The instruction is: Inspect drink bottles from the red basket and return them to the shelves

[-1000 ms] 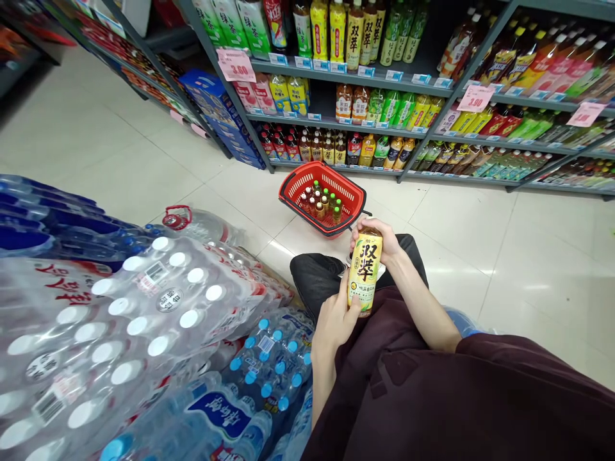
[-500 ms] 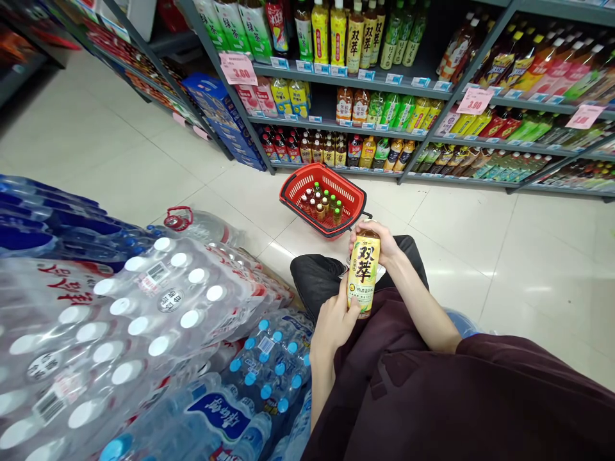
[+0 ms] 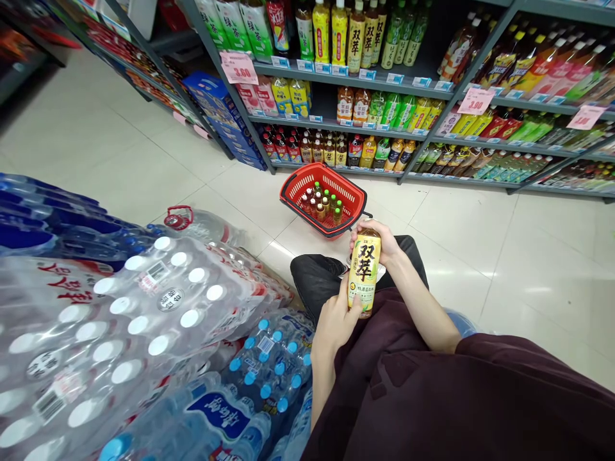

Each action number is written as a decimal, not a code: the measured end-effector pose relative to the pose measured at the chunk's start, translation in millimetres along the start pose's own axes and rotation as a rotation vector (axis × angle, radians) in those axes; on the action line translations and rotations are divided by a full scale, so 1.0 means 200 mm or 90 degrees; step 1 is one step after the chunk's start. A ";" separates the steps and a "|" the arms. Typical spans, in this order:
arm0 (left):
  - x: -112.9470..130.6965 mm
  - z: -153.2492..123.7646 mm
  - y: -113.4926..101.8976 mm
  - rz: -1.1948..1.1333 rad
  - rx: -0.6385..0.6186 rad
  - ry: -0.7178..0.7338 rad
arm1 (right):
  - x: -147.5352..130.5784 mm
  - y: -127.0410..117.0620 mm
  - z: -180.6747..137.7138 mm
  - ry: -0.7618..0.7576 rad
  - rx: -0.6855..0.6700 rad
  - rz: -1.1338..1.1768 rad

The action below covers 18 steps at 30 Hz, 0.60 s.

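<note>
I hold a yellow-labelled drink bottle (image 3: 364, 272) upright over my lap with both hands. My left hand (image 3: 332, 323) grips its lower end, thumb against the label. Around the bottle's top, the fingers of my right hand (image 3: 387, 242) are wrapped. A red shopping basket (image 3: 293, 186) stands on the floor just beyond my knees and holds several small bottles with green and brown caps.
Shrink-wrapped packs of water bottles (image 3: 158, 307) are stacked at my left. Shelves of bottled drinks (image 3: 365, 102) with pink price tags run along the far side. Pale floor tiles (image 3: 519, 256) stretch out to the right of my legs.
The bottle has turned slightly in my hands and shifted a little. The basket and surroundings are unchanged.
</note>
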<state>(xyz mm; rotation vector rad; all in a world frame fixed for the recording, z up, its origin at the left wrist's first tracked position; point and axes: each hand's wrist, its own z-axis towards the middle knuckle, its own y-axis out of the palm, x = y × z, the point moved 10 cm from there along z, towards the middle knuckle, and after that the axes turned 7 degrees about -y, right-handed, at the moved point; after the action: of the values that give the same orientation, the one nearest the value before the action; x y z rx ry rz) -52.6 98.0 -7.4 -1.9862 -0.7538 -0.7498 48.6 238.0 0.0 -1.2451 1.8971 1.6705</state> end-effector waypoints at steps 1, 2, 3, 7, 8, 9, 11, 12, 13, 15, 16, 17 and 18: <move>0.00 0.00 0.00 -0.003 0.002 -0.002 | 0.00 0.00 0.00 0.000 0.005 0.004; 0.00 0.00 0.00 -0.007 0.003 -0.003 | 0.00 -0.01 0.00 0.001 0.009 0.008; 0.01 0.00 0.00 -0.012 0.003 -0.004 | 0.00 -0.01 0.00 0.000 0.013 0.011; 0.01 0.00 -0.01 -0.015 0.004 -0.015 | -0.01 -0.01 0.00 -0.002 0.020 0.015; 0.02 0.00 -0.01 -0.015 0.006 -0.019 | -0.01 0.00 -0.01 -0.003 0.021 0.013; 0.02 0.00 -0.01 -0.015 0.009 -0.023 | -0.02 0.00 -0.01 -0.006 0.022 0.010; 0.03 0.00 -0.02 -0.020 0.014 -0.028 | -0.03 0.00 -0.01 -0.018 0.025 0.002; 0.03 0.00 -0.02 -0.024 0.019 -0.026 | -0.05 0.00 -0.02 -0.028 0.026 -0.002; 0.04 0.00 -0.03 -0.032 0.027 -0.018 | -0.07 0.00 -0.02 -0.041 0.030 -0.006; 0.05 0.00 -0.05 -0.054 0.060 0.010 | -0.11 0.00 -0.02 -0.074 0.043 -0.007; 0.05 0.00 -0.07 -0.067 0.088 0.031 | -0.14 -0.01 -0.03 -0.093 0.053 -0.003; 0.06 0.00 -0.09 -0.079 0.123 0.055 | -0.17 -0.02 -0.03 -0.113 0.066 0.003; 0.07 -0.01 -0.11 -0.087 0.164 0.079 | -0.19 -0.03 -0.03 -0.134 0.080 0.011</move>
<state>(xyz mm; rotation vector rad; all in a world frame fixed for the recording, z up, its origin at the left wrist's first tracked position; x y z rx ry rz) -61.5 109.7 14.5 -1.6556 -0.8715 -0.8055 77.1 247.3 26.2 -0.9677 1.8581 1.5938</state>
